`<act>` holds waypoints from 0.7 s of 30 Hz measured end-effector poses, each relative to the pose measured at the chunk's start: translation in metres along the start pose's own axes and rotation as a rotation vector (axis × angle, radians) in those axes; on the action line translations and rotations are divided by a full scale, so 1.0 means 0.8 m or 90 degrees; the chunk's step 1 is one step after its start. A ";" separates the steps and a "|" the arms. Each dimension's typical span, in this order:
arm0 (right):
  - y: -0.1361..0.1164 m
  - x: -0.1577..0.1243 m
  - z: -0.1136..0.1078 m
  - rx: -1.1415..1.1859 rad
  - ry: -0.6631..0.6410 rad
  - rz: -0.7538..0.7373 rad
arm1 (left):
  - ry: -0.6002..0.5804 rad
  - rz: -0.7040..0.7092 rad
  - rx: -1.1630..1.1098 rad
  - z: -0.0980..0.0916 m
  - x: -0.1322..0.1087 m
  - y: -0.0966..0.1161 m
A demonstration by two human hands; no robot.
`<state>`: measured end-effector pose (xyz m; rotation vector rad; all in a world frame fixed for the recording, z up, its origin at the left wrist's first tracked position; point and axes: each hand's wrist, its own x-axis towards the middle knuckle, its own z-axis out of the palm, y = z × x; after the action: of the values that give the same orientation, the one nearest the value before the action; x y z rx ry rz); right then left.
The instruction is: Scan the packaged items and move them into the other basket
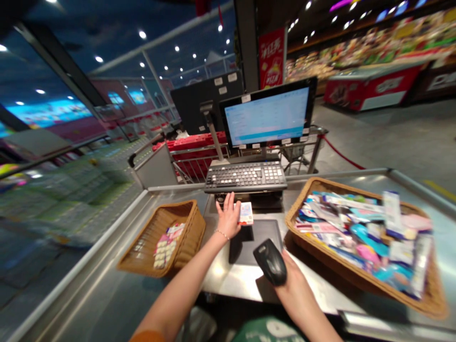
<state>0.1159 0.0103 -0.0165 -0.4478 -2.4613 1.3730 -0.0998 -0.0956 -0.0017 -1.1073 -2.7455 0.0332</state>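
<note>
My left hand [228, 219] reaches over the metal counter, just below the keyboard. A small white packet with red and blue print [246, 213] sits at its index finger, apparently gripped against the thumb, which is hidden. The other fingers are stretched out. Wrapped around a black handheld barcode scanner [271, 262], my right hand [294, 280] holds it above the counter's front part, the scanner's head pointing up and left toward the packet. Beneath them lies a dark rectangular plate [261, 237] set in the counter.
A wicker basket [194, 223] with a few small packs stands at left. The larger wicker basket [302, 190] at right is heaped with packaged goods. Behind the plate are a black keyboard [245, 175] and a lit monitor [267, 116]. Shopping carts [192, 161] stand beyond the counter.
</note>
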 end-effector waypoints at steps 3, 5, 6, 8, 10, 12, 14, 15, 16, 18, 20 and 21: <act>-0.002 0.001 0.000 -0.007 -0.008 -0.008 | -0.003 -0.007 0.005 0.000 -0.002 -0.004; -0.005 0.002 0.000 -0.010 -0.017 -0.013 | -0.001 -0.011 0.006 0.000 -0.005 -0.007; -0.007 0.003 0.000 -0.012 -0.024 -0.016 | 0.001 -0.014 0.007 0.000 -0.006 -0.009; -0.011 0.004 -0.001 -0.018 -0.041 -0.025 | 0.003 -0.019 0.008 0.001 -0.009 -0.012; -0.013 0.004 -0.001 -0.027 -0.056 -0.031 | -0.001 -0.026 0.009 0.001 -0.012 -0.015; -0.014 0.004 -0.001 -0.034 -0.063 -0.036 | -0.006 -0.033 0.012 0.001 -0.015 -0.018; -0.013 0.004 0.001 -0.043 -0.068 -0.046 | -0.009 -0.037 0.017 0.001 -0.017 -0.021; -0.012 0.004 0.002 -0.047 -0.069 -0.052 | -0.008 -0.038 0.019 0.001 -0.018 -0.022; -0.011 0.003 0.003 -0.050 -0.070 -0.055 | -0.007 -0.039 0.021 0.001 -0.019 -0.023; -0.009 0.002 0.005 -0.047 -0.073 -0.056 | -0.006 -0.042 0.023 0.001 -0.021 -0.026; -0.008 0.001 0.007 -0.033 -0.076 -0.052 | -0.005 -0.047 0.023 0.001 -0.023 -0.028; -0.007 0.000 0.008 -0.025 -0.078 -0.048 | -0.004 -0.049 0.022 0.001 -0.024 -0.029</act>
<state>0.1124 0.0026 -0.0149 -0.2840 -2.5783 1.3620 -0.1023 -0.1254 -0.0039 -0.9937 -2.7790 0.0732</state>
